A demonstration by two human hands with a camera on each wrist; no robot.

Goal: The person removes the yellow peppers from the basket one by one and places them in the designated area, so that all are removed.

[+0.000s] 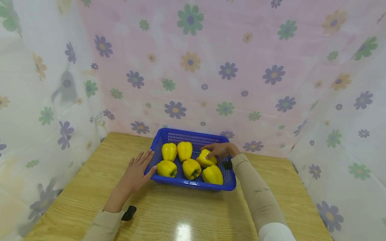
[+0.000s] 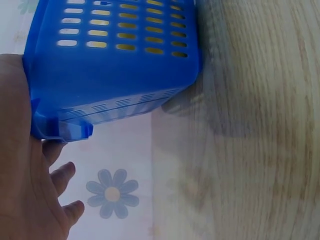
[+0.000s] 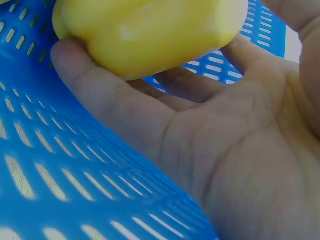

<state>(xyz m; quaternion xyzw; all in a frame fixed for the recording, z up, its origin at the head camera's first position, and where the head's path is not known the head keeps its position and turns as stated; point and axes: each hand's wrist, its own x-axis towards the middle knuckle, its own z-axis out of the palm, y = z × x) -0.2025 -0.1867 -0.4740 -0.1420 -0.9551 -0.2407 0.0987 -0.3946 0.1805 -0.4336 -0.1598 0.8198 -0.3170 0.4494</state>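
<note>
A blue plastic basket (image 1: 193, 184) with slotted walls holds several yellow bell peppers in two rough rows. At its right end, my right hand (image 1: 221, 149) reaches inside and grips a yellow bell pepper (image 1: 204, 160) in the back row. The right wrist view shows that bell pepper (image 3: 150, 35) between the thumb and fingers, close to the slotted wall (image 3: 65, 135). My left hand (image 1: 137, 172) rests on the basket's left rim with its fingers extended. In the left wrist view, the left hand (image 2: 25, 175) lies along the rim, its fingertips out past the basket's handle lip (image 2: 62, 129).
The basket stands toward the back of a wooden table (image 1: 169, 214). Behind it hangs a flowered pink curtain (image 1: 205, 100), with flowered white sheets at both sides. Another bell pepper (image 1: 212, 175) lies just in front of the gripped one.
</note>
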